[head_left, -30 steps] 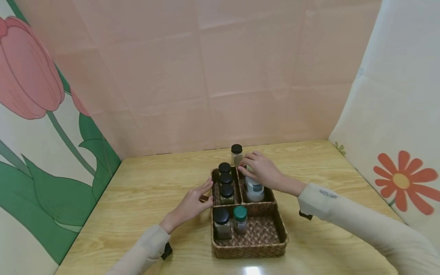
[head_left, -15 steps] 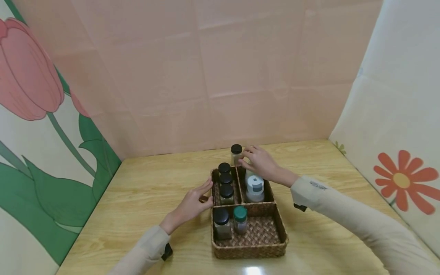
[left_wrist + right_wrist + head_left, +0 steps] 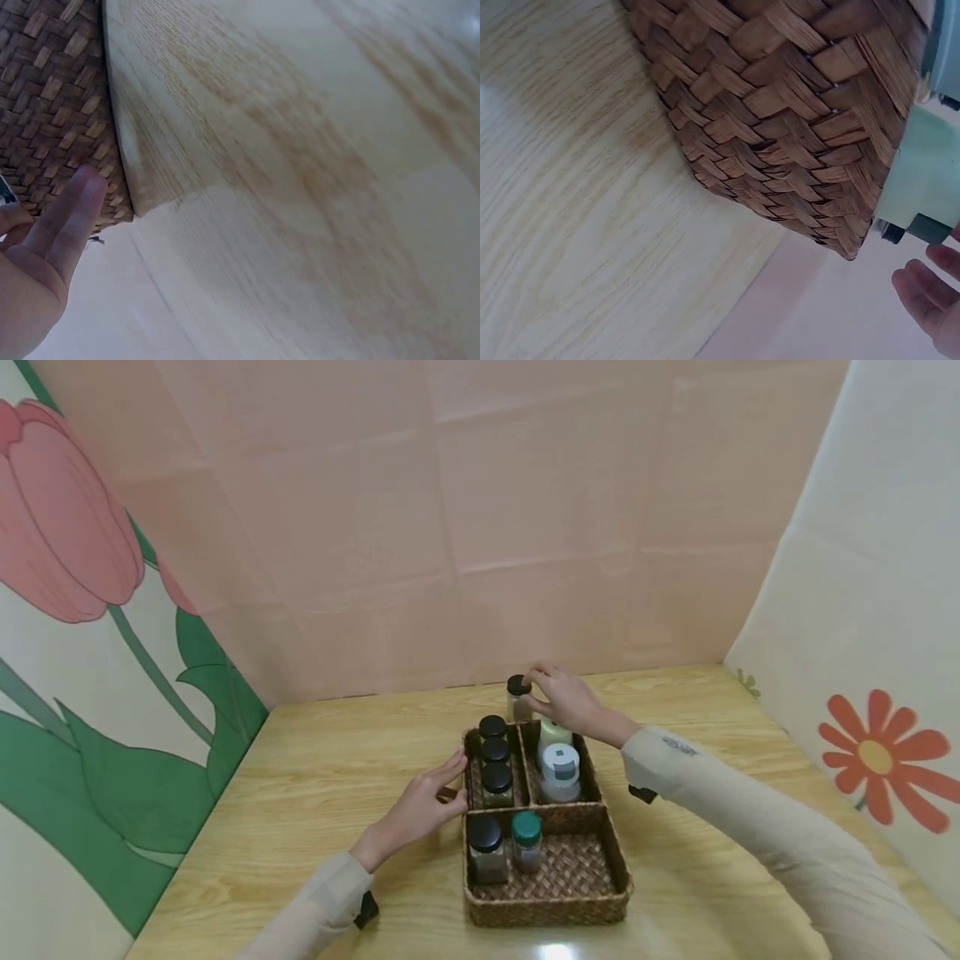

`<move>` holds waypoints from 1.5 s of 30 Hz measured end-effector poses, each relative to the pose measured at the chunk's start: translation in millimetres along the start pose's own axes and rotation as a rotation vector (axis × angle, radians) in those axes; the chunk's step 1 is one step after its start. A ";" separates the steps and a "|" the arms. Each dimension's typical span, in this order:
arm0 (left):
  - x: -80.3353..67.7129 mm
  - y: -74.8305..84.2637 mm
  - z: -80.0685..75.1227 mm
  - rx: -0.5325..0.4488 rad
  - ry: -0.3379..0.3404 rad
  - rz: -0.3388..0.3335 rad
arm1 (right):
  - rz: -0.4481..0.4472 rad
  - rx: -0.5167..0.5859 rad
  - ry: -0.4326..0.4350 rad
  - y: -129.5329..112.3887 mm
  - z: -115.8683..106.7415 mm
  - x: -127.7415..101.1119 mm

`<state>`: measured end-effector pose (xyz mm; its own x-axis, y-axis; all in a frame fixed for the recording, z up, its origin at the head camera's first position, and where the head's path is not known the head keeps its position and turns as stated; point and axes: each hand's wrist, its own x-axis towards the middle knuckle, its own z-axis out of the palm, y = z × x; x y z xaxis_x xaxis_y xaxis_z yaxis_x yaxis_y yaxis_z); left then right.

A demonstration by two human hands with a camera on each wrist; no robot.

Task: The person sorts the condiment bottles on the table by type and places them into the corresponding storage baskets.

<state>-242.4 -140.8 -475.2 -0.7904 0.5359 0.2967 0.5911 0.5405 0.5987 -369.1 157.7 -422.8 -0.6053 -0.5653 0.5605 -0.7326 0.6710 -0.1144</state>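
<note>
A woven basket (image 3: pixel 611 847) with three compartments sits on the wooden table (image 3: pixel 315 777). My left hand (image 3: pixel 448 781) rests with straight fingers (image 3: pixel 71 214) against the basket's left wall (image 3: pixel 52 112). My right hand (image 3: pixel 531 689) reaches past the basket's far edge and pinches the black lid of a small jar (image 3: pixel 515 703) standing on the table behind it. The far left compartment holds three black-lidded jars (image 3: pixel 495 752). In the far right one stand a pale green bottle (image 3: pixel 555 732) and a grey-capped bottle (image 3: pixel 560 770). The front compartment has a black-lidded jar (image 3: pixel 485 845) and a green-lidded jar (image 3: pixel 526 837).
Pink backdrop panels close off the table's far edge, and flower-printed panels stand along its left and right sides. In the right wrist view the basket's woven wall (image 3: pixel 780 127) and the pale green bottle (image 3: pixel 930 180) fill the frame, with fingertips (image 3: pixel 930 296) below.
My right hand has moved from above the bottles in the far right compartment to the jar behind the basket. The left hand has stayed at the basket's side.
</note>
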 end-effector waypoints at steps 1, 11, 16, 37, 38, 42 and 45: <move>0.0 0.1 0.1 0.000 0.001 -0.003 | 0.009 0.006 -0.007 0.3 0.1 1.2; -1.2 0.3 1.9 0.006 0.000 0.000 | 0.087 0.032 -0.050 5.7 6.2 6.8; -2.3 1.4 0.5 0.017 0.003 -0.016 | 0.117 0.034 -0.106 5.1 7.1 11.0; -0.1 5.7 0.0 0.000 0.006 0.033 | 0.223 0.027 -0.274 7.4 9.2 19.0; -0.2 5.7 0.1 -0.001 0.005 0.032 | 0.229 0.021 -0.281 6.9 8.8 19.0; -0.4 5.3 1.3 -0.044 -0.009 0.011 | 0.252 0.013 -0.307 6.4 8.4 18.5; -0.5 5.1 2.2 -0.074 -0.015 -0.007 | 0.261 0.021 -0.312 6.8 8.3 18.1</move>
<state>-238.7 -136.9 -473.9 -0.7917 0.5422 0.2815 0.5717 0.4952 0.6542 -387.6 148.1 -420.2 -0.8349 -0.4976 0.2352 -0.5459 0.8031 -0.2387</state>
